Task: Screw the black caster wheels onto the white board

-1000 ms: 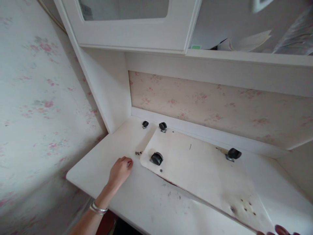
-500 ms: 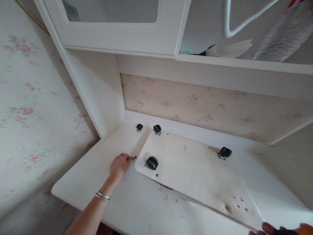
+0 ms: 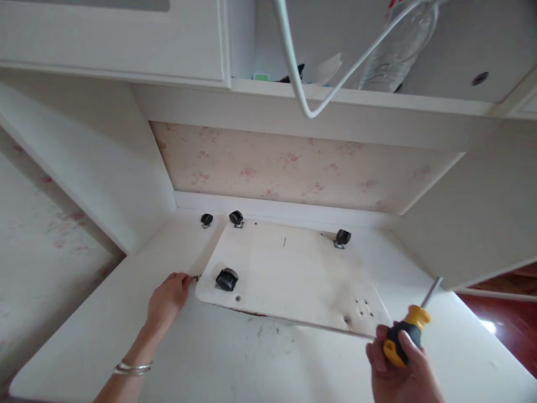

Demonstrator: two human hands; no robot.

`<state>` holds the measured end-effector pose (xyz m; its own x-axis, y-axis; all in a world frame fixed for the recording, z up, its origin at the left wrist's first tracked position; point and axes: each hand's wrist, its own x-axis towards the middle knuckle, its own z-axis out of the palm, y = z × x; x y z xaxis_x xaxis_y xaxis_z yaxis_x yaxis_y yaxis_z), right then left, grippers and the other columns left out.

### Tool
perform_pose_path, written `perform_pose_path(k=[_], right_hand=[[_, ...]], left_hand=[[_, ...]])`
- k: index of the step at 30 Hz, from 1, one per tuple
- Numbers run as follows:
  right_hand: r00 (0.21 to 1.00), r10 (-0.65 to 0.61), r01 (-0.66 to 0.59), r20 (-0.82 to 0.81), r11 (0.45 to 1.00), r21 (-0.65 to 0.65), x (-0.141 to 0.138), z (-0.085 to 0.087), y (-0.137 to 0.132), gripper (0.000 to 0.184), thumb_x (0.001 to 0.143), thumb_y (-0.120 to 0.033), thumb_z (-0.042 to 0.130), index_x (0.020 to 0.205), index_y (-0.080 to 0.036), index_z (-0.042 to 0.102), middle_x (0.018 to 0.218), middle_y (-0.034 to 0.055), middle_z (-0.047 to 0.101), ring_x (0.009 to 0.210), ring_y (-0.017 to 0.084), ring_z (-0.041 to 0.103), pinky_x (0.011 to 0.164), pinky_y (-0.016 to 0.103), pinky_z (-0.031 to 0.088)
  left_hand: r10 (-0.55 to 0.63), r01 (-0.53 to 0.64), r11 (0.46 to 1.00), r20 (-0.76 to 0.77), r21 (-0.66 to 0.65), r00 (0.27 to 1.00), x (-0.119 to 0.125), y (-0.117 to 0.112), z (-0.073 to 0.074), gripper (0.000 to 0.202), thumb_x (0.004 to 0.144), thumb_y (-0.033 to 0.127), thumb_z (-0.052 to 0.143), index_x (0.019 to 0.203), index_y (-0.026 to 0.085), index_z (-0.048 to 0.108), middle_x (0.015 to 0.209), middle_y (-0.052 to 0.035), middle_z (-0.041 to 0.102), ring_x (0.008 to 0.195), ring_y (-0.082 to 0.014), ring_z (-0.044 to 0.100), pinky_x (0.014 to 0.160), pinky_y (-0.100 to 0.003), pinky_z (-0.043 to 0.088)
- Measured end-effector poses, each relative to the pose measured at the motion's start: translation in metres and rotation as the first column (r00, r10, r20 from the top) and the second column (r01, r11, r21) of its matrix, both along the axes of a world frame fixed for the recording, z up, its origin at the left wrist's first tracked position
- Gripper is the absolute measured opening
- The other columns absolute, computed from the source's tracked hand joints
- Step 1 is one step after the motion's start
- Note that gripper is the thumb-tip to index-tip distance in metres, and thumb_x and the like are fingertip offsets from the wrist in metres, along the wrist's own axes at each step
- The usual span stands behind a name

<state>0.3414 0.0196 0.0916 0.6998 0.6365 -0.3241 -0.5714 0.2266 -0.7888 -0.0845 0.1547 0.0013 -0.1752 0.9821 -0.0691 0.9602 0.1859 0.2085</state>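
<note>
My left hand, a bracelet on its wrist, rests on the white desktop with fingertips pinched together. Right at those fingertips lie small dark screws; whether one is between the fingers is hidden. In my right hand is a yellow-and-black screwdriver, its shaft pointing up and away. Between the hands a white board lies flat. It carries black casters: one at the front left, one at the back left, one at the back right. Its front right corner shows bare screw holes.
A loose caster lies on the desktop left of the board. Above hangs a white cable loop in front of a shelf with a plastic bottle. Side panels stand left and right.
My view has turned to the right. My right hand has come up from the lower edge with the screwdriver. My left hand stays by the screws.
</note>
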Motion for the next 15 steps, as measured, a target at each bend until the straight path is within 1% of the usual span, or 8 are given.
perform_pose_path(k=[2,4,7,10,13,15], right_hand=[[0.999,-0.034,0.033,-0.036,0.999,-0.019,0.0,-0.001,0.0,0.017,0.073,-0.026,0.079,0.084,-0.024,0.066,0.084,-0.0021,0.06,0.073,0.009,0.058,0.046,0.014,0.042],[0.998,-0.035,0.034,-0.046,0.999,-0.018,0.002,-0.004,-0.001,0.016,0.074,-0.027,0.078,0.083,-0.024,0.065,0.083,-0.002,0.06,0.071,0.008,0.057,0.047,0.014,0.042],[1.0,-0.007,0.007,-0.013,1.0,-0.016,0.001,-0.009,-0.001,0.018,0.074,-0.029,0.078,0.083,-0.024,0.064,0.082,-0.0024,0.061,0.069,0.007,0.056,0.047,0.014,0.042],[0.999,0.045,-0.044,0.016,0.999,-0.027,-0.002,-0.009,-0.001,0.021,0.075,-0.032,0.078,0.087,-0.025,0.062,0.081,-0.0032,0.061,0.06,0.006,0.052,0.044,0.016,0.038],[0.992,0.094,-0.092,0.083,0.995,-0.036,-0.007,-0.01,-0.002,0.027,0.077,-0.037,0.078,0.094,-0.026,0.06,0.083,-0.0029,0.062,0.055,0.006,0.048,0.044,0.018,0.036],[0.976,0.141,-0.134,0.166,0.989,-0.055,-0.012,-0.015,-0.002,0.032,0.078,-0.04,0.077,0.1,-0.026,0.059,0.085,-0.0017,0.064,0.056,0.007,0.05,0.046,0.02,0.038]], left_hand=[[-0.02,0.019,1.0,0.009,0.009,1.0,-0.002,-0.003,-0.001,0.046,0.097,0.038,0.031,0.104,0.02,0.072,0.112,-0.0109,0.07,0.097,-0.0269,0.069,0.079,-0.033,0.049],[-0.028,0.028,1.0,0.009,-0.007,1.0,-0.001,-0.006,0.0,0.045,0.097,0.039,0.031,0.102,0.022,0.072,0.113,-0.0087,0.07,0.094,-0.0261,0.07,0.075,-0.032,0.049],[0.005,-0.006,0.999,-0.031,-0.033,1.0,0.004,-0.008,0.002,0.045,0.097,0.039,0.029,0.099,0.024,0.072,0.114,-0.0077,0.069,0.091,-0.0269,0.07,0.069,-0.032,0.047],[0.03,-0.032,0.998,-0.051,-0.046,0.998,0.009,-0.007,0.005,0.044,0.096,0.038,0.03,0.097,0.024,0.072,0.114,-0.0078,0.07,0.089,-0.0277,0.07,0.067,-0.033,0.046],[0.055,-0.054,0.998,-0.009,0.027,0.998,0.005,-0.009,0.008,0.041,0.094,0.039,0.035,0.101,0.023,0.071,0.117,-0.0085,0.07,0.09,-0.0277,0.07,0.071,-0.034,0.049],[0.119,-0.123,0.987,0.043,0.106,0.992,-0.004,-0.016,0.011,0.04,0.093,0.042,0.039,0.104,0.021,0.071,0.116,-0.009,0.071,0.093,-0.0281,0.07,0.077,-0.035,0.05]])
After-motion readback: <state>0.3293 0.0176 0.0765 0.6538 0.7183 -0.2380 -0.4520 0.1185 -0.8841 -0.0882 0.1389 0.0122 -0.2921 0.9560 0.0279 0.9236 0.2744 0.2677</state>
